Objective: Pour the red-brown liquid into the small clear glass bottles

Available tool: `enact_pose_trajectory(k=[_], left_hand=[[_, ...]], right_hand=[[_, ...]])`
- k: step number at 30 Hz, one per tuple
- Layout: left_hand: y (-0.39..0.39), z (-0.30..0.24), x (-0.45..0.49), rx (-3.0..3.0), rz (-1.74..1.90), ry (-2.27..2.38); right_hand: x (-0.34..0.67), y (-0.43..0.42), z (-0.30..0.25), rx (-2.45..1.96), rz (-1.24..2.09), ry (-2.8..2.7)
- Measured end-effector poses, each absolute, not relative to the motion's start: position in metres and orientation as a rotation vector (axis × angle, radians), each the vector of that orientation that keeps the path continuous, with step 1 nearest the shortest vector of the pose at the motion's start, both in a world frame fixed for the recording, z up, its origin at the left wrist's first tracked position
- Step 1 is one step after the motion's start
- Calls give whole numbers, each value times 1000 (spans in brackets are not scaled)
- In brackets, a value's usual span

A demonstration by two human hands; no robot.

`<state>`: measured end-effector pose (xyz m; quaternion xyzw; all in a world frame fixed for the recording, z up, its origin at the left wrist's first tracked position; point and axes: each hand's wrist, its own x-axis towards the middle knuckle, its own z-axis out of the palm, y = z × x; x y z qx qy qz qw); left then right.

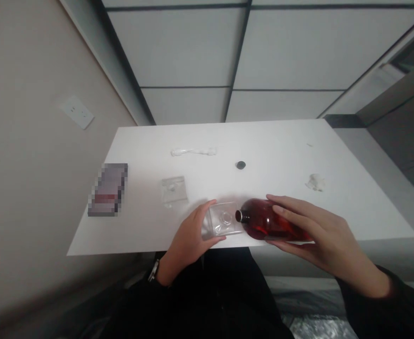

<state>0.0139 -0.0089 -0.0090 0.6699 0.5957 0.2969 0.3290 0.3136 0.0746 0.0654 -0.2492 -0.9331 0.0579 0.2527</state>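
My right hand (313,230) is wrapped round a dark red bottle (263,221), which is tipped on its side with its open black-rimmed mouth pointing left. The mouth reaches over a small clear square container (223,221) at the table's near edge. My left hand (189,238) grips that container from the left, thumb and fingers curled round its sides. A small black cap (241,165) lies alone on the table beyond the bottle.
On the white table (281,141) lie a second clear square piece (173,189), a blurred-out flat dark object (108,189) at the left, a clear wrapper (194,151) farther back and a crumpled white scrap (315,182) at the right. A wall with a socket is at the left.
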Motion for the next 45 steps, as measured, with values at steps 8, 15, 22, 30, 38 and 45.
enact_pose_trajectory(k=[8, 15, 22, 30, 38, 45], left_hand=[[-8, -9, 11, 1737, 777, 1512], [-8, -9, 12, 1731, 796, 1483], [-7, -8, 11, 1722, 801, 1459], [-8, -8, 11, 1734, 806, 1446], [-8, -6, 11, 1729, 800, 1442], [-8, -7, 11, 1736, 813, 1440]], right_hand=[[305, 80, 91, -592, -103, -2721], [301, 82, 101, -578, -166, -2766], [296, 83, 114, -530, -236, -2824], [298, 83, 120, -564, -193, -2870], [299, 82, 123, -626, -125, -2861], [298, 81, 128, -650, -82, -2859]])
